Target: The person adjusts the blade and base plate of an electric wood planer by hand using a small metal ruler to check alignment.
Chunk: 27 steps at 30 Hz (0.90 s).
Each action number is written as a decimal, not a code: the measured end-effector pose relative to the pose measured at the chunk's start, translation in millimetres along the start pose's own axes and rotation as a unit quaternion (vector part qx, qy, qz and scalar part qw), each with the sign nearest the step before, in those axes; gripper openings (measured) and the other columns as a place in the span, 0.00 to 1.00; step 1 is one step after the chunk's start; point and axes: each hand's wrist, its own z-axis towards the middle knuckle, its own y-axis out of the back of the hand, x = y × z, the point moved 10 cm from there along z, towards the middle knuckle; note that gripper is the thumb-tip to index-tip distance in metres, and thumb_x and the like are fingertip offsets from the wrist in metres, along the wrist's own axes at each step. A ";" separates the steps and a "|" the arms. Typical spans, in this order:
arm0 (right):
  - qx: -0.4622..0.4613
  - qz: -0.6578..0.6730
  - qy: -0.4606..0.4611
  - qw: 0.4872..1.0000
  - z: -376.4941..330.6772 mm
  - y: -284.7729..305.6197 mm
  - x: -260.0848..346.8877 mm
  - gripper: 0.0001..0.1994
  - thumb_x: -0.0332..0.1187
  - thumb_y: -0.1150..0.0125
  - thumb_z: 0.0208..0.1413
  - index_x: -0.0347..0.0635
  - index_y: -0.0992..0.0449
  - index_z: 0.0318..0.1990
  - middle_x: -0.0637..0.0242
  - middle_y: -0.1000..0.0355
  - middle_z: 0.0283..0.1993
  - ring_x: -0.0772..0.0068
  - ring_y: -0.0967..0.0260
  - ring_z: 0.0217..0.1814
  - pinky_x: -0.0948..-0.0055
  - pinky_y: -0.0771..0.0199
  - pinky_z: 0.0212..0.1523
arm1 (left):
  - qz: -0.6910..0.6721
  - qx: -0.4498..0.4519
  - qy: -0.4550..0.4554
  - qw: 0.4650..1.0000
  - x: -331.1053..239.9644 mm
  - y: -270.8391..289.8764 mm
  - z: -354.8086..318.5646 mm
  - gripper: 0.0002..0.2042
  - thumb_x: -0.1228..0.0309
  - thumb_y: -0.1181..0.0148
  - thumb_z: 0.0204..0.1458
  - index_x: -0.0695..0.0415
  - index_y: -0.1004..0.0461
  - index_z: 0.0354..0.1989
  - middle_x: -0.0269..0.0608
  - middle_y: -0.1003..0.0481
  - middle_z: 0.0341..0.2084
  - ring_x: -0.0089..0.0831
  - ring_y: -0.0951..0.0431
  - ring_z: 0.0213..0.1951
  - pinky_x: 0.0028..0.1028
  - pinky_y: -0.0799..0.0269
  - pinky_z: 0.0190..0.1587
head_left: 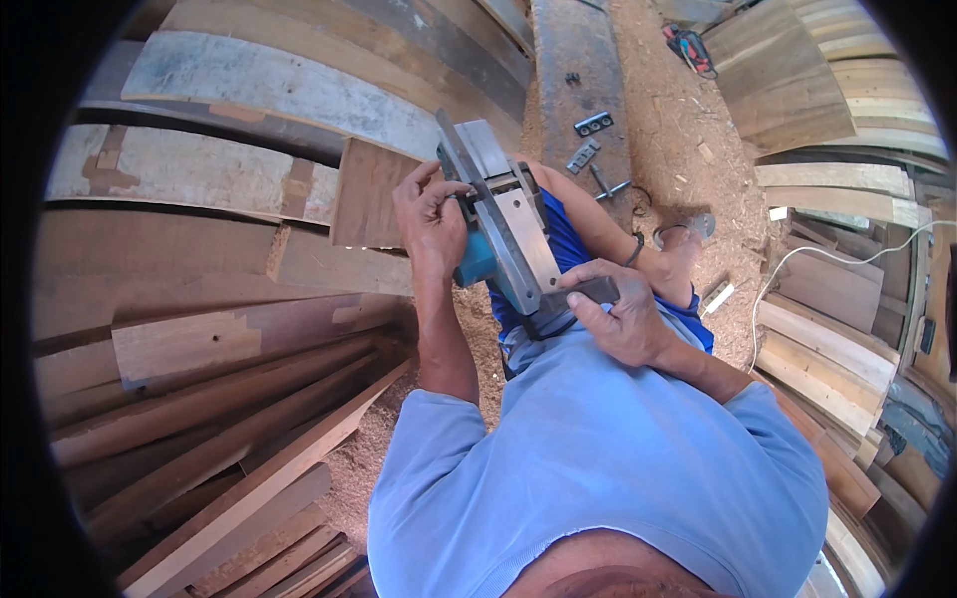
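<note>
Both hands hold an upturned electric planer (503,224), left hand (431,214) at its side, right hand (618,319) gripping the rear.

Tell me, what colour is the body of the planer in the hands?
Teal, under its grey metal sole; the head view shows the planer.

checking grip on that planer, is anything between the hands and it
Nothing visible. The left hand rests straight on the upturned electric planer by its front end, fingers at the metal base. The right hand grips its rear end directly. The planer lies on the person's lap, base plate up.
</note>
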 end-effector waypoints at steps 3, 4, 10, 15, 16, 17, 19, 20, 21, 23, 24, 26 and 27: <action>-0.060 -0.004 -0.015 0.998 9.4 25.2 -10.5 0.10 0.29 0.37 0.63 0.34 0.20 0.48 0.56 0.19 0.40 0.64 0.19 0.42 0.68 0.22 0.45 | -0.023 0.015 0.035 0.999 0.4 -2.0 0.4 0.16 0.86 0.46 0.48 0.54 0.13 0.35 0.51 0.23 0.57 0.48 0.25 0.57 0.42 0.28 0.61; -0.095 -0.012 -0.006 0.995 17.8 39.6 -14.2 0.10 0.29 0.37 0.62 0.35 0.19 0.48 0.56 0.18 0.40 0.63 0.19 0.42 0.68 0.21 0.45 | -0.035 0.017 0.039 0.998 1.7 -2.1 -0.4 0.16 0.86 0.47 0.48 0.55 0.13 0.35 0.52 0.23 0.57 0.48 0.25 0.58 0.42 0.28 0.62; -0.172 -0.156 -0.019 0.972 81.3 120.8 -80.7 0.10 0.28 0.37 0.61 0.37 0.18 0.48 0.55 0.17 0.40 0.63 0.18 0.44 0.68 0.21 0.45 | -0.074 0.026 0.031 0.996 4.3 -2.5 1.0 0.16 0.85 0.48 0.47 0.57 0.14 0.35 0.52 0.23 0.56 0.47 0.24 0.59 0.41 0.29 0.63; -0.076 -0.049 -0.086 0.992 105.6 130.4 -196.9 0.09 0.28 0.34 0.59 0.36 0.19 0.45 0.60 0.17 0.39 0.69 0.18 0.39 0.67 0.20 0.39 | -0.103 0.023 0.016 0.994 4.1 -4.4 0.1 0.15 0.85 0.48 0.48 0.57 0.16 0.37 0.53 0.23 0.55 0.47 0.24 0.59 0.40 0.28 0.63; -0.059 -0.004 -0.130 0.990 102.6 126.3 -217.7 0.09 0.28 0.34 0.58 0.36 0.19 0.44 0.61 0.17 0.39 0.70 0.18 0.37 0.66 0.20 0.38 | -0.098 0.028 0.011 0.995 4.8 -3.6 -0.2 0.16 0.84 0.48 0.49 0.57 0.17 0.40 0.54 0.23 0.55 0.47 0.25 0.59 0.40 0.28 0.62; -0.067 0.007 -0.155 0.986 97.3 126.6 -230.2 0.09 0.29 0.33 0.58 0.35 0.19 0.43 0.61 0.18 0.38 0.71 0.19 0.36 0.66 0.20 0.36 | -0.093 0.033 0.005 0.995 5.5 -2.4 0.6 0.16 0.84 0.48 0.49 0.57 0.17 0.42 0.54 0.24 0.56 0.46 0.25 0.59 0.40 0.28 0.62; -0.083 0.030 -0.203 0.975 85.7 126.6 -254.4 0.09 0.29 0.31 0.56 0.33 0.21 0.40 0.61 0.18 0.38 0.74 0.20 0.34 0.65 0.20 0.34 | -0.094 0.038 0.014 0.995 9.1 -2.8 -1.0 0.18 0.82 0.46 0.51 0.56 0.20 0.49 0.54 0.25 0.58 0.46 0.25 0.59 0.41 0.28 0.61; -0.095 0.014 -0.238 0.967 80.2 129.5 -269.0 0.11 0.30 0.30 0.56 0.32 0.22 0.42 0.59 0.19 0.37 0.72 0.20 0.34 0.64 0.19 0.33 | -0.100 0.039 0.028 0.994 11.7 -3.9 -1.7 0.19 0.81 0.45 0.51 0.56 0.22 0.53 0.55 0.26 0.59 0.46 0.25 0.59 0.41 0.28 0.61; -0.107 -0.001 -0.272 0.956 74.2 133.1 -283.2 0.13 0.31 0.30 0.56 0.31 0.23 0.43 0.58 0.19 0.37 0.71 0.20 0.33 0.63 0.19 0.33 | -0.106 0.040 0.041 0.993 14.4 -5.8 -1.9 0.21 0.80 0.44 0.52 0.56 0.24 0.57 0.55 0.27 0.60 0.46 0.25 0.59 0.41 0.27 0.61; -0.086 -0.070 -0.327 0.938 67.6 136.1 -301.2 0.18 0.34 0.29 0.56 0.29 0.25 0.46 0.54 0.20 0.37 0.65 0.19 0.35 0.60 0.18 0.35 | -0.086 0.065 0.081 0.991 25.7 -11.6 -2.7 0.24 0.77 0.41 0.53 0.58 0.28 0.62 0.54 0.28 0.61 0.47 0.26 0.60 0.42 0.28 0.61; -0.054 -0.126 -0.347 0.928 68.8 138.9 -308.5 0.20 0.35 0.28 0.56 0.28 0.26 0.48 0.51 0.20 0.39 0.62 0.18 0.37 0.58 0.18 0.37 | -0.076 0.078 0.100 0.989 30.4 -15.1 -3.1 0.27 0.76 0.40 0.53 0.59 0.30 0.65 0.54 0.29 0.62 0.47 0.26 0.60 0.42 0.28 0.61; -0.040 -0.242 -0.337 0.909 71.7 143.5 -304.8 0.24 0.38 0.28 0.56 0.28 0.27 0.51 0.47 0.20 0.42 0.55 0.18 0.43 0.54 0.18 0.42 | -0.074 0.087 0.113 0.987 26.1 -16.2 0.2 0.30 0.74 0.38 0.53 0.60 0.34 0.68 0.55 0.29 0.62 0.47 0.27 0.62 0.42 0.28 0.62; -0.061 -0.303 -0.309 0.899 71.5 147.7 -297.0 0.25 0.39 0.28 0.56 0.30 0.27 0.53 0.46 0.21 0.44 0.52 0.19 0.47 0.52 0.19 0.45 | -0.073 0.092 0.120 0.986 24.2 -17.9 1.0 0.32 0.73 0.37 0.53 0.61 0.36 0.70 0.55 0.30 0.62 0.47 0.27 0.63 0.43 0.29 0.63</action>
